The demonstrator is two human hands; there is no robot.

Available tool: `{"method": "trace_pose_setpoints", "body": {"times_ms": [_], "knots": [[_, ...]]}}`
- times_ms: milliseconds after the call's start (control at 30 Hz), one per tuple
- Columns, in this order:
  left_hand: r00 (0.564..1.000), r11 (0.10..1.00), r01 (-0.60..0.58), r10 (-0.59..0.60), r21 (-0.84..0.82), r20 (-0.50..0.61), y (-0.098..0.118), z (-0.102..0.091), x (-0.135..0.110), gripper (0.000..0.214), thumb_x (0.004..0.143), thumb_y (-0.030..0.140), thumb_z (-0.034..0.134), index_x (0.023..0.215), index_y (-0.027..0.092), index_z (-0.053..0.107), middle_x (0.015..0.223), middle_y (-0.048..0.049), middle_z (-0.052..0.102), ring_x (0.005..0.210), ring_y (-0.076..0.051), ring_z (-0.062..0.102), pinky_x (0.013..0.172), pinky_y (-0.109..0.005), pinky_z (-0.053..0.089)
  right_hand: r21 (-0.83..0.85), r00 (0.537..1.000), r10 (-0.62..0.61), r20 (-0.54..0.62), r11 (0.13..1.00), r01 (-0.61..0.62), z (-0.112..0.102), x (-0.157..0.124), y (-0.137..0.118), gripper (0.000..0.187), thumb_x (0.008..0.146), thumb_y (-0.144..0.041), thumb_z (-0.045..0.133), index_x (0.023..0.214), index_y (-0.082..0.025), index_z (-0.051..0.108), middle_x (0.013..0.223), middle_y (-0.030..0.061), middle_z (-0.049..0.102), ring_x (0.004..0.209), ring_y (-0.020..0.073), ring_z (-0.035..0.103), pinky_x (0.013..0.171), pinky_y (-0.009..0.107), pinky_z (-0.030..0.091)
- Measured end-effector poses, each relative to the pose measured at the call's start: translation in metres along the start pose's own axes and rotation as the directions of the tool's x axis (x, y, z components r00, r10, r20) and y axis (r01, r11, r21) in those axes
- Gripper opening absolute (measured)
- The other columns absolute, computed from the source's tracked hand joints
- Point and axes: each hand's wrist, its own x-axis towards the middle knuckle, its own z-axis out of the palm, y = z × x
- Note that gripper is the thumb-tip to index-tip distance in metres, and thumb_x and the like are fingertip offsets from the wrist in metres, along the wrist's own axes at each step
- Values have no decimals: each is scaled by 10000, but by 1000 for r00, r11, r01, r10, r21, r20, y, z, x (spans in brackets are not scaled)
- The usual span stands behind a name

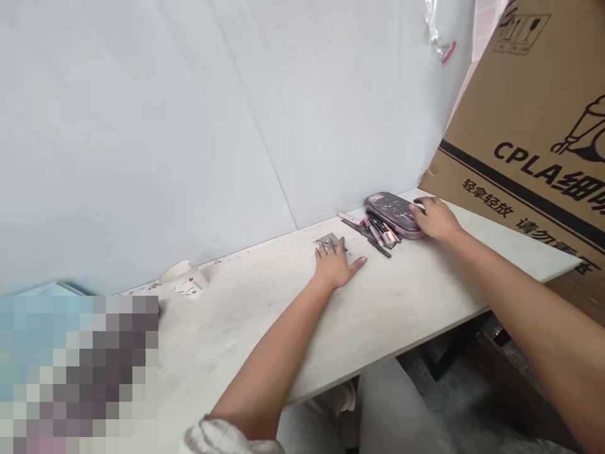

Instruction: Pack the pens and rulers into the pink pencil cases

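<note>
Pictured with left hand (333,268) splayed palm-down, grip wide open and clasping nothing, fingertips on a small, flat grey piece (333,236) atop a smooth, pale table (236,302). Seen with right hand (437,217) bent over the right end of a rounded, zippered pencil case (390,211), dark with pink trim, near the flat, panelled wall (189,126); cannot tell how firmly gripped. Apparently shut, with contents hidden. Showing, heaped against the case's front, slim pens (375,233) and 1 blocky eraser (388,238). Leaving room toward the straight front edge and leftward, up to crumpled paper (189,277). Flanked at right by a printed cardboard box (472,139).
</note>
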Motion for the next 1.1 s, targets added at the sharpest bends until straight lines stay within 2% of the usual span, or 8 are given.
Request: {"method": "trace_pose_setpoints", "body": {"times_ms": [133, 233, 400, 500, 600, 800, 900, 1100], "knots": [[998, 996, -68, 69, -57, 7, 25, 6, 17, 1097, 591, 850, 350, 1444, 224, 62, 1496, -208, 113, 1357, -442, 9, 1010, -660, 16, -75, 991, -48, 121, 996, 58, 12, 10, -12, 505, 858, -467, 341, 1222, -172, 528, 1199, 166, 538, 1073, 313, 482, 873, 442, 378], [995, 991, -98, 97, -96, -12, 38, 11, 28, 1112, 549, 855, 400, 1437, 306, 15, 1510, -176, 79, 1347, -468, -21, 950, -724, -3, -135, 991, -47, 128, 989, 64, 15, 5, -27, 486, 861, -449, 333, 1221, -187, 529, 1218, 161, 529, 1084, 341, 455, 862, 483, 371], [993, 989, -115, 113, -89, -28, 38, 14, 34, 1004, 572, 831, 428, 1415, 366, 144, 1516, -137, 102, 1342, -479, 45, 953, -720, -21, -138, 991, -44, 123, 989, 61, 17, -14, -59, 472, 864, -434, 335, 1210, -184, 535, 1200, 173, 525, 1079, 347, 429, 853, 500, 361], [994, 992, -108, 106, -64, -35, 24, 10, 27, 975, 593, 813, 438, 1410, 341, 192, 1512, -148, 109, 1343, -470, 75, 975, -701, 5, -126, 993, -42, 109, 991, 55, 19, -28, -81, 462, 857, -430, 345, 1194, -186, 546, 1196, 170, 520, 1067, 351, 421, 847, 508, 354], [994, 994, -106, 104, -42, -47, 1, 4, 14, 926, 635, 778, 439, 1408, 323, 209, 1504, -141, 157, 1340, -464, 106, 984, -696, 35, -109, 992, -58, 109, 992, 70, 23, -44, -105, 454, 855, -424, 345, 1180, -187, 554, 1192, 166, 518, 1056, 355, 421, 841, 509, 353], [995, 998, -60, 60, -3, -76, -53, -12, -23, 912, 652, 760, 437, 1407, 293, 227, 1495, -137, 197, 1335, -446, 155, 1005, -670, 73, -66, 983, -143, 115, 986, 151, 32, -81, -159, 434, 854, -395, 345, 1156, -168, 559, 1172, 174, 523, 1049, 365, 420, 823, 511, 361], [997, 999, -33, 33, 1, -76, -76, -20, -42, 900, 653, 763, 432, 1400, 297, 242, 1490, -130, 214, 1342, -422, 166, 1019, -652, 81, -43, 972, -173, 158, 982, 182, 33, -95, -183, 449, 849, -432, 355, 1160, -173, 550, 1176, 175, 513, 1060, 363, 412, 822, 512, 368], [991, 1000, -20, 18, -13, -131, -102, -27, -68, 855, 682, 738, 432, 1380, 262, 296, 1442, -150, 310, 1342, -366, 218, 1031, -625, 137, -4, 914, -229, 336, 969, 245, 35, -108, -206, 767, 692, -633, 507, 1296, -170, 409, 1303, 188, 410, 1117, 385, 392, 829, 525, 388]]}}
